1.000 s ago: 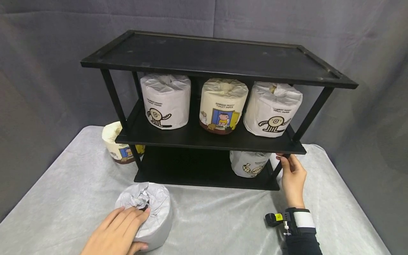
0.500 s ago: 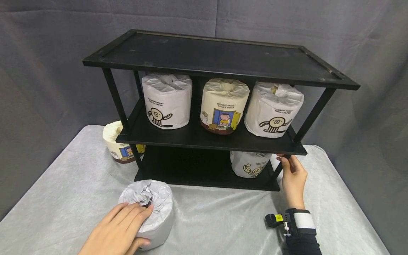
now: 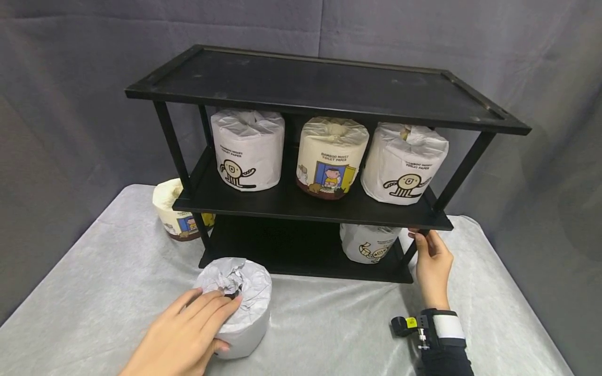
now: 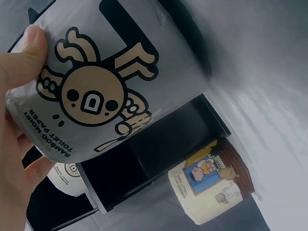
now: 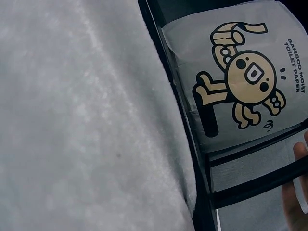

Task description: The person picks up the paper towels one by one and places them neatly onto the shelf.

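1. L hand (image 3: pixel 188 329) grips wrapped roll (image 3: pixel 253 313): thumb on its side, fingers over top rim.
2. Vs ~1 s ago: L hand + roll shifted right & fwd, nearer rack (image 3: pixel 324 86); bottom shelf (image 3: pixel 268 248) now just beyond L fingertips.
3. R hand (image 3: pixel 433 269) same spot as before, thumb + fingers round front R post (image 3: pixel 411 251), just under mid shelf (image 3: pixel 305 210).
4. White roll (image 3: pixel 364 240) on bottom shelf, just left of R fingers, unmoved.
5. Yellow roll (image 3: pixel 171 211) beyond L fingers, slightly left.
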`<state>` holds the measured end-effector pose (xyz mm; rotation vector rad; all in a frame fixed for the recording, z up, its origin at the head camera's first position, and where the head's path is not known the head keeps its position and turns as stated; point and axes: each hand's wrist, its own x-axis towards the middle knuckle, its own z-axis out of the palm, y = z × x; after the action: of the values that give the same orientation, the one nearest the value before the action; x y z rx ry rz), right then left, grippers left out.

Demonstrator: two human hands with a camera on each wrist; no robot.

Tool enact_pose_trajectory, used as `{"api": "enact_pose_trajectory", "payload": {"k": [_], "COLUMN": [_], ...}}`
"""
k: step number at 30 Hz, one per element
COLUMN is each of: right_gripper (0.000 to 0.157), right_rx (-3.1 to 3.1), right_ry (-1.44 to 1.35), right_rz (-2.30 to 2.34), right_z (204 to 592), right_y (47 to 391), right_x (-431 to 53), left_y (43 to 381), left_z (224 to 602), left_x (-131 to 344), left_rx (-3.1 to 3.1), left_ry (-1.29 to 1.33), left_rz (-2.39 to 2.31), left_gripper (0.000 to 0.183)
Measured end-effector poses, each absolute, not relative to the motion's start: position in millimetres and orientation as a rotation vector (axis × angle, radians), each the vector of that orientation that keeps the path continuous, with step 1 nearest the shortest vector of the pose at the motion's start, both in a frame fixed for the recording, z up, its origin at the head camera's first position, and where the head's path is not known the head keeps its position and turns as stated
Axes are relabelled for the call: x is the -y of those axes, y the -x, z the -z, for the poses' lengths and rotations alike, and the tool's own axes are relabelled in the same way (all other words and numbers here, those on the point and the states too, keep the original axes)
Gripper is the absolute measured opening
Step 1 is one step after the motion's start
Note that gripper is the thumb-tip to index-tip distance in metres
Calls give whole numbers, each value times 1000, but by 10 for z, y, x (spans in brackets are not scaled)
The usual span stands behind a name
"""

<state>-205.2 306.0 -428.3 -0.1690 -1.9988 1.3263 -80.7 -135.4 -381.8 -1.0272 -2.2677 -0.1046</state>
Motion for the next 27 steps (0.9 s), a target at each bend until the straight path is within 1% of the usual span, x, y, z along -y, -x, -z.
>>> {"api": "enact_pose_trajectory", "payload": {"k": [8, 14, 20, 27], "right_gripper": [27, 26, 22, 24], "right_rx": [1991, 1984, 1959, 1974], "right_ry": [177, 170, 125, 140], "right_rz": [-1346, -1350, -1352, -1328], "right_z": [4317, 4238, 4067, 4061], "right_y": [2053, 2019, 1929, 1928], "right_x": [-3062, -3011, -2903, -2896], "left_y": [854, 870, 924, 968], "left_z": [3806, 3777, 3775, 3769], "left_x": [1279, 1231, 1165, 1086], "left_rx": [2298, 2402, 2350, 2377], "left_ry": [1044, 1042, 1062, 1077], "left_rz": [121, 113, 164, 186], "left_gripper": [53, 72, 69, 68]}}
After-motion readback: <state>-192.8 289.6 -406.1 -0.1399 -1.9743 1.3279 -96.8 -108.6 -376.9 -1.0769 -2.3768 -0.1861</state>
